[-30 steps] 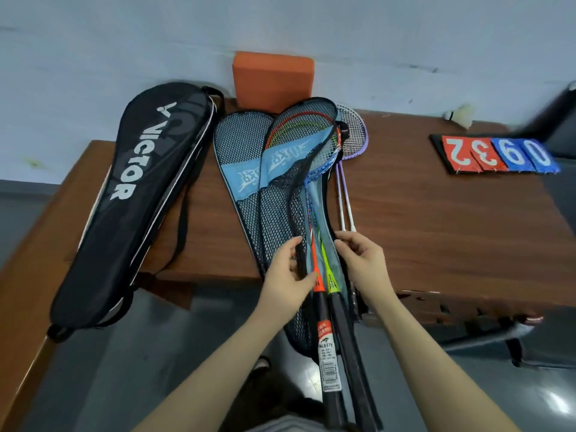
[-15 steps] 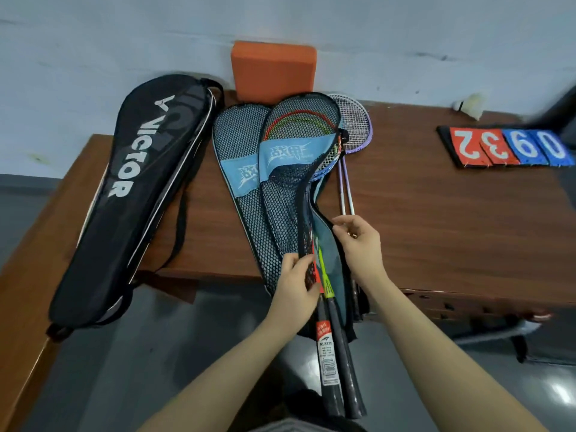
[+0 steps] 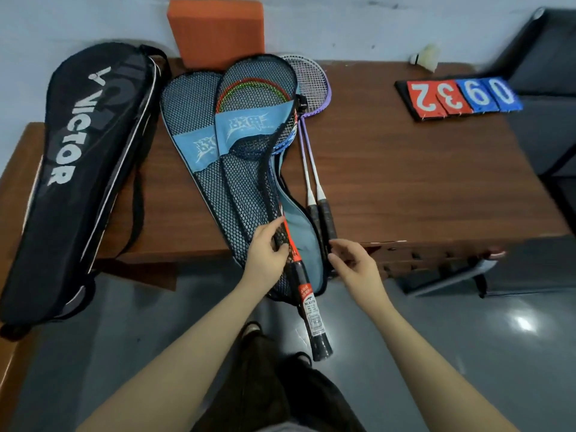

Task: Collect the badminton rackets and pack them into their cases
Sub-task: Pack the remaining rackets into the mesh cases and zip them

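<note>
At the left of the frame a large black case marked VICTOR is laid across the table, zipped shut as far as can be seen. Just to its right, in the upper middle, a flat mesh case is overlapped by a second mesh case, through whose netting red and yellow racket heads are seen; its side seam is gaping open. Low in the middle, the left hand is curled around the mesh edge and the orange racket shaft, whose black grip is left hanging out past the table edge. Right of it, the right hand is held just beside the case's blue lining, its fingers loosely bent and apparently empty, though contact with the case edge cannot be told. Further right, two purple rackets are lying unpacked on the table, touching the open case. The step in hand is judged to be seating the rackets in this mesh case; next, the seam would need drawing closed while the mesh is steadied, and the purple pair packed afterwards.
</note>
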Demonstrator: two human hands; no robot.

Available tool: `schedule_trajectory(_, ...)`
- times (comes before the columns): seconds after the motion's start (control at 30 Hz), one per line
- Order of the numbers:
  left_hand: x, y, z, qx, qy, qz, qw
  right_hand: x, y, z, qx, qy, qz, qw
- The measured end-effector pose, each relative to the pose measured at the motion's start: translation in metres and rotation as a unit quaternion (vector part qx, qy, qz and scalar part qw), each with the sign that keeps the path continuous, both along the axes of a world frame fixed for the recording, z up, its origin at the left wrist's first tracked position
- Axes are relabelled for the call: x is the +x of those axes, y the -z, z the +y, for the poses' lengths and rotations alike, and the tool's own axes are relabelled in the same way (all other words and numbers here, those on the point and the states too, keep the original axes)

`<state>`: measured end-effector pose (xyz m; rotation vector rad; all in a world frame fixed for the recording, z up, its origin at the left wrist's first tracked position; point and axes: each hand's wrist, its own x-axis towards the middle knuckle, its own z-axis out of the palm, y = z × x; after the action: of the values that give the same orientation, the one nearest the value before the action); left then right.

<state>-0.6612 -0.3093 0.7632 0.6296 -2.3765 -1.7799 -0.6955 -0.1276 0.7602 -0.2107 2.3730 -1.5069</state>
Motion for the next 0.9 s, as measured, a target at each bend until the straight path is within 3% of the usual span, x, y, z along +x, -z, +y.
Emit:
schedule_trajectory(0.17, 0.015, 0.004, 0.017, 0.107, -0.072, 0.023, 0.991, 0.043, 0.007, 0.029, -0.011, -0.010, -0.098, 0.995)
schedule_trajectory(0.4, 0.022, 0.010, 0.030, 0.041, -0.106, 0.010, 0.993, 0.085, 0.024, 0.038, -0.008, -0.094, -0.301, 0.949)
schedule_trajectory(0.63, 0.053, 0.019, 0.029, -0.023, -0.021, -0.057, 0.998, 0.091, 0.022, 0.030, -0.072, -0.051, -0.331, 0.940)
schedule_trajectory(0.8, 0.067, 0.024, 0.020, -0.015, -0.054, -0.098, 0.994, 0.092, 0.008, 0.029, -0.192, 0.022, -0.331, 0.924)
schedule_trajectory(0.9, 0.071, 0.016, 0.012, 0.001, -0.052, -0.089, 0.995, 0.089, -0.004, 0.022, -0.202, 0.018, -0.309, 0.929)
